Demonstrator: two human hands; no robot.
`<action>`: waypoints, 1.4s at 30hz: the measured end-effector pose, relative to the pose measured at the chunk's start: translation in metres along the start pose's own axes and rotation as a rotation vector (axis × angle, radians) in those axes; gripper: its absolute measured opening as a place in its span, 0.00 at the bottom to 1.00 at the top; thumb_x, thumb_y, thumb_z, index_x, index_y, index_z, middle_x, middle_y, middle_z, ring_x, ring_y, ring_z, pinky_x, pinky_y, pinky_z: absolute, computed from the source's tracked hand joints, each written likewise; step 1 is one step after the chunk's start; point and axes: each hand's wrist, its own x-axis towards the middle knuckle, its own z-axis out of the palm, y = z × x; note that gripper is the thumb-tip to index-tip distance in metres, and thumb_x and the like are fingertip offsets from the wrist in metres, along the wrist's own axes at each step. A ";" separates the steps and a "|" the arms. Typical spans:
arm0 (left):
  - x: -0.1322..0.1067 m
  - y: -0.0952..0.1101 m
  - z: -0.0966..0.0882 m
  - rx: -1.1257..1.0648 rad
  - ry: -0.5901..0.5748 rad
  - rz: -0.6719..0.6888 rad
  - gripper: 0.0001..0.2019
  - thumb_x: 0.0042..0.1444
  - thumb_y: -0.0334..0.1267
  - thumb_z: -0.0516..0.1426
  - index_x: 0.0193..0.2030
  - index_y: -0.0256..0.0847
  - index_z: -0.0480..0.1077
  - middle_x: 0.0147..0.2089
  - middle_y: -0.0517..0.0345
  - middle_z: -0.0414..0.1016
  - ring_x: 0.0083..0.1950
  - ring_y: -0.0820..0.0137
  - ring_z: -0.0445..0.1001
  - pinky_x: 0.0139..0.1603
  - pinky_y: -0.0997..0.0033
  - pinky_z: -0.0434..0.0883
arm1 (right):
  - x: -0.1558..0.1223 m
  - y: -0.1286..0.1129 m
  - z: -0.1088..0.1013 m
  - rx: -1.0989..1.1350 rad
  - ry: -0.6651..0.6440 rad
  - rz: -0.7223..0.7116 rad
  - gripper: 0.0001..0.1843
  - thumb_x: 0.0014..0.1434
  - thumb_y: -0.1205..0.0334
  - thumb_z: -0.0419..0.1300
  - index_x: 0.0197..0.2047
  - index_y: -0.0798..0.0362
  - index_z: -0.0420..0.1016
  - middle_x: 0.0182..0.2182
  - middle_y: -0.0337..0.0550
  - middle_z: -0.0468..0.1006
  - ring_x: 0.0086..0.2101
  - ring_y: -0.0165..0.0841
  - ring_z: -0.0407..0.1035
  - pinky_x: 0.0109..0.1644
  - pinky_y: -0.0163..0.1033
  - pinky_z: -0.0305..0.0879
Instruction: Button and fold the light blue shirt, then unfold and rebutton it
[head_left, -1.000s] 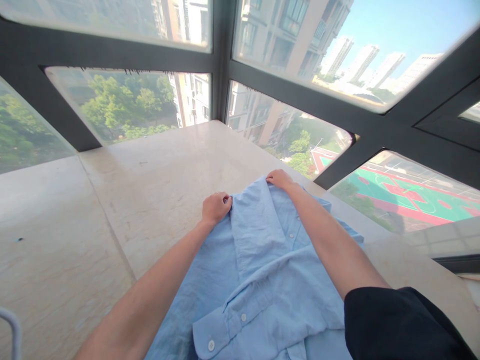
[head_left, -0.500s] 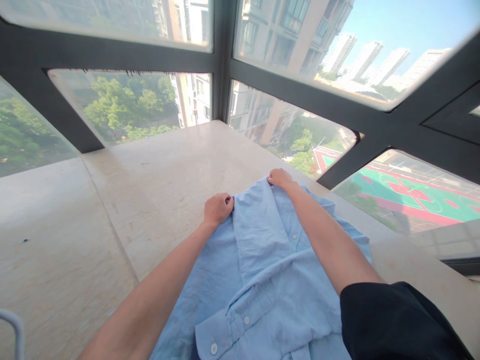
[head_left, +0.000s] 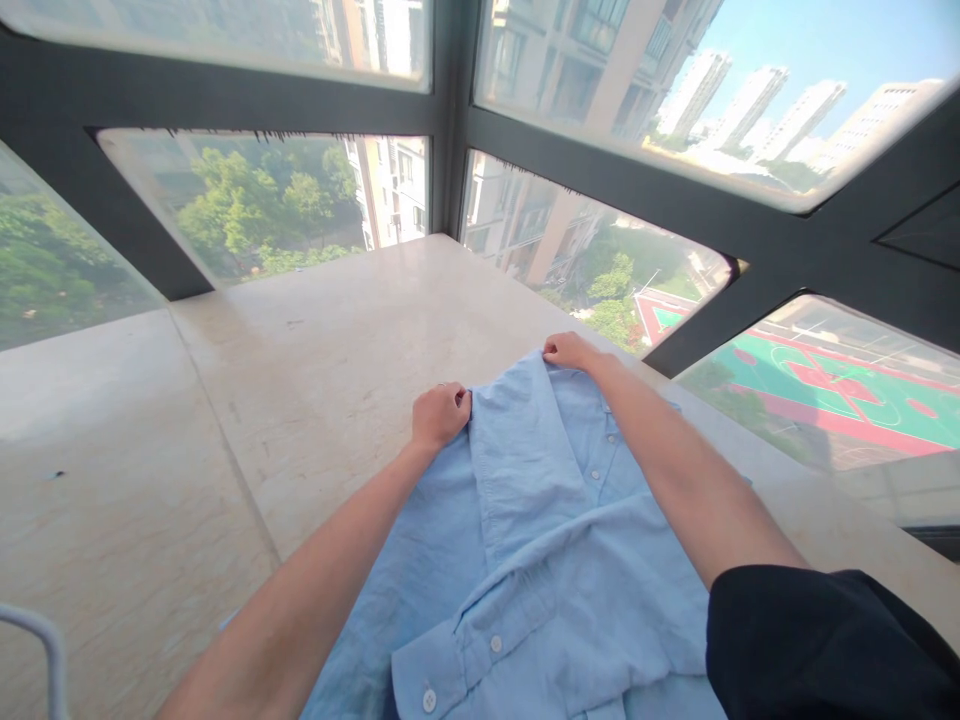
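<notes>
A light blue button-up shirt lies on the pale stone window sill, with a sleeve folded across it and the buttoned cuff near the bottom of the view. My left hand is closed on the far left corner of the folded fabric. At the far edge, further right, my right hand pinches the shirt too. Between the two hands the cloth stretches in a fairly straight edge. My right forearm covers part of the shirt's right side, and the fingertips of both hands are partly hidden.
The stone sill runs back to a corner of dark window frames. A white curved tube stands at the lower left. A small dark speck lies on the sill at left. Trees, buildings and a sports court show outside.
The view has shifted slightly. Both hands keep hold of the shirt's far edge, and my right hand has moved slightly up and right. The shirt's folds look nearly the same.
</notes>
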 end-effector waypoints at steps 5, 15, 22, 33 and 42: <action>0.000 0.000 0.000 0.004 0.014 0.001 0.12 0.62 0.42 0.53 0.34 0.43 0.76 0.37 0.54 0.80 0.40 0.64 0.76 0.35 0.68 0.61 | 0.000 -0.013 -0.003 -0.076 -0.013 0.050 0.12 0.59 0.64 0.58 0.43 0.52 0.82 0.47 0.53 0.81 0.48 0.44 0.74 0.49 0.41 0.66; 0.001 0.001 -0.002 0.035 -0.018 0.018 0.11 0.60 0.42 0.52 0.34 0.43 0.75 0.37 0.54 0.80 0.39 0.64 0.75 0.36 0.68 0.62 | 0.002 -0.014 0.006 -0.029 0.045 0.283 0.18 0.62 0.62 0.53 0.52 0.53 0.78 0.50 0.56 0.79 0.50 0.43 0.73 0.48 0.42 0.68; 0.000 0.003 -0.003 0.056 -0.028 0.006 0.12 0.61 0.43 0.52 0.35 0.44 0.75 0.37 0.54 0.80 0.41 0.63 0.76 0.36 0.68 0.64 | 0.002 -0.018 0.013 -0.012 0.110 0.253 0.19 0.64 0.67 0.49 0.53 0.56 0.75 0.50 0.59 0.77 0.52 0.43 0.70 0.52 0.44 0.65; 0.003 0.004 -0.004 0.103 -0.024 -0.005 0.15 0.62 0.45 0.50 0.41 0.44 0.76 0.40 0.51 0.81 0.44 0.58 0.78 0.37 0.66 0.66 | -0.122 -0.013 0.029 0.083 0.398 0.053 0.20 0.63 0.68 0.48 0.56 0.55 0.69 0.54 0.53 0.72 0.53 0.42 0.64 0.58 0.43 0.58; 0.001 0.008 -0.007 0.161 -0.044 -0.009 0.16 0.63 0.45 0.48 0.45 0.43 0.75 0.44 0.48 0.81 0.47 0.56 0.78 0.42 0.64 0.68 | -0.210 0.109 0.053 0.262 0.333 0.618 0.15 0.60 0.66 0.52 0.42 0.52 0.80 0.42 0.48 0.81 0.44 0.40 0.73 0.46 0.38 0.65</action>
